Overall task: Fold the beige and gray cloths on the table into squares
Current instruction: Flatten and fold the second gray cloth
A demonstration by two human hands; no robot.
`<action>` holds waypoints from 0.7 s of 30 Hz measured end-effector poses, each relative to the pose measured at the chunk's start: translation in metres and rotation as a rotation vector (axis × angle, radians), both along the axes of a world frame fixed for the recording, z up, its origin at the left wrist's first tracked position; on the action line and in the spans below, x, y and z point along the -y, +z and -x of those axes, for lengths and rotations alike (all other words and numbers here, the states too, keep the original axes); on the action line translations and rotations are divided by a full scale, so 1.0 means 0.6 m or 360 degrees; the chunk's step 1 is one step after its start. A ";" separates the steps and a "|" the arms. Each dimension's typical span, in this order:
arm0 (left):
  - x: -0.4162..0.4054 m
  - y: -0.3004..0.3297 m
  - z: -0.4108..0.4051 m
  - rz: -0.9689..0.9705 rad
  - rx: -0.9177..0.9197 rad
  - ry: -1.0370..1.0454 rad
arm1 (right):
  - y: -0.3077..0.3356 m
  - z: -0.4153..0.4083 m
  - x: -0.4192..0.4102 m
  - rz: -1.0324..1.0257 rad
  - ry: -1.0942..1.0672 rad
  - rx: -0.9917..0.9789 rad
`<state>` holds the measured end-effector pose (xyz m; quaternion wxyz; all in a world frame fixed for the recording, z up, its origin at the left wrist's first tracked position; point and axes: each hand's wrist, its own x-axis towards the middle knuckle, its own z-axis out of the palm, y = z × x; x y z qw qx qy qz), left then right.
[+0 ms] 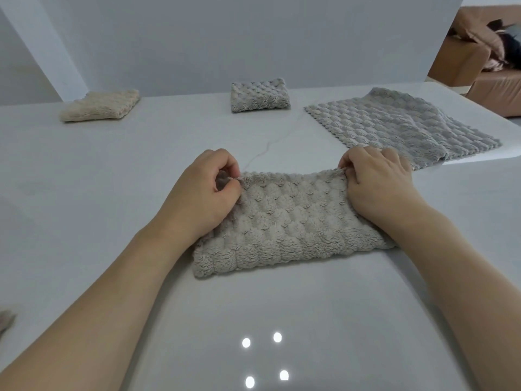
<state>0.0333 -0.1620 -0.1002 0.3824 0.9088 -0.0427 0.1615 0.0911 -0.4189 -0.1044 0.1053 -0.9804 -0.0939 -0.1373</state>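
A beige textured cloth (290, 221) lies folded in half as a wide rectangle in front of me on the white table (112, 179). My left hand (205, 193) pinches its far left corner. My right hand (377, 179) pinches its far right corner. A gray cloth (403, 125) lies spread flat at the right, beyond my right hand. Two folded cloths sit at the back: a cream beige one (100, 105) at the left and a gray one (259, 95) in the middle.
A white wall runs behind the table's far edge. A brown sofa (485, 66) stands off to the far right past the table's corner. A bit of cloth (5, 320) shows at the left border. Lamp reflections glint on the near table surface.
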 end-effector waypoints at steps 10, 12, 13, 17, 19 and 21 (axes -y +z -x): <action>-0.002 -0.013 -0.010 -0.0385 0.0002 0.0135 | -0.004 0.000 -0.003 -0.0100 -0.0076 -0.0102; -0.002 -0.010 -0.009 -0.0350 0.0025 0.0158 | -0.004 0.000 -0.004 -0.0103 -0.0091 -0.0124; -0.002 -0.008 -0.008 -0.0329 0.0007 0.0177 | -0.004 0.000 -0.004 -0.0104 -0.0094 -0.0127; -0.001 -0.010 -0.008 -0.0360 -0.0053 0.0226 | -0.005 0.000 -0.003 -0.0097 -0.0103 -0.0126; -0.003 -0.010 -0.010 -0.0394 -0.0115 0.0283 | -0.005 0.001 -0.002 -0.0096 -0.0115 -0.0126; -0.005 -0.010 -0.012 -0.0390 -0.0213 0.0336 | -0.004 0.002 -0.003 -0.0091 -0.0119 -0.0123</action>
